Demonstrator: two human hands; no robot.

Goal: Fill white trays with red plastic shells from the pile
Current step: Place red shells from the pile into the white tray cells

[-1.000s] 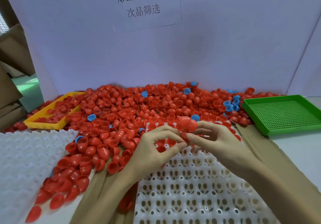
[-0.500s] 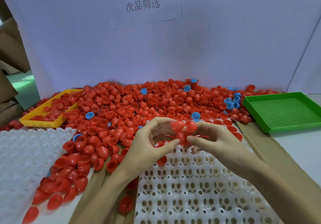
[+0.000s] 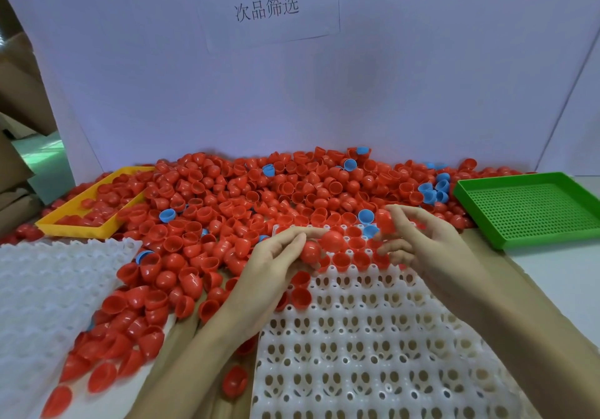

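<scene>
White tray (image 3: 373,353): near edge of the table, mostly bare cells; red shells sit only in its far rows.
Left hand (image 3: 276,266): fingers curled round red shells (image 3: 319,246) over the tray's far left corner.
Right hand (image 3: 422,243): fingers half curled, pinching one red shell (image 3: 383,218).
Pile (image 3: 259,197): red shells heaped beyond the tray, toward the table's far edge.

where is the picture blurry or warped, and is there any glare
Head view: sharp on the pile; motion blur softens the left hand, right hand and loose shells at lower left. The wide lens bends the backboard edges. Light is soft, without harsh glare.
</scene>
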